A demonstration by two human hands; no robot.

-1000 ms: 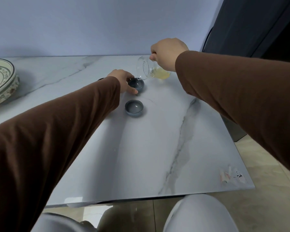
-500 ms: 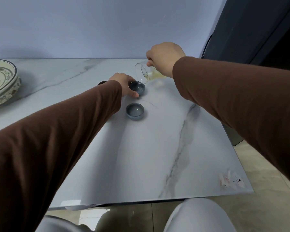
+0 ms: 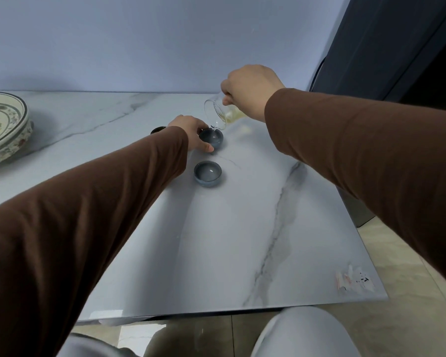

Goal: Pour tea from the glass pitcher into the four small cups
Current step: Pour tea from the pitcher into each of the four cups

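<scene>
My right hand grips the glass pitcher, tipped steeply left with its spout right over the far blue cup. Pale yellow tea sits low in the pitcher's body and a thin stream runs into that cup. My left hand steadies the far blue cup, thumb and fingers on its left side. A second blue cup stands nearer to me, holding liquid. The dark rim of a third cup peeks out behind my left wrist. Any other cup is hidden by my left arm.
The cups stand on a white marble table. Stacked patterned plates sit at the far left edge. A torn sticker marks the near right corner. A dark cabinet stands to the right, and a wall runs behind the table.
The pitcher has come down and tipped further, its spout now right at the far cup's rim. My left hand has stayed on that cup.
</scene>
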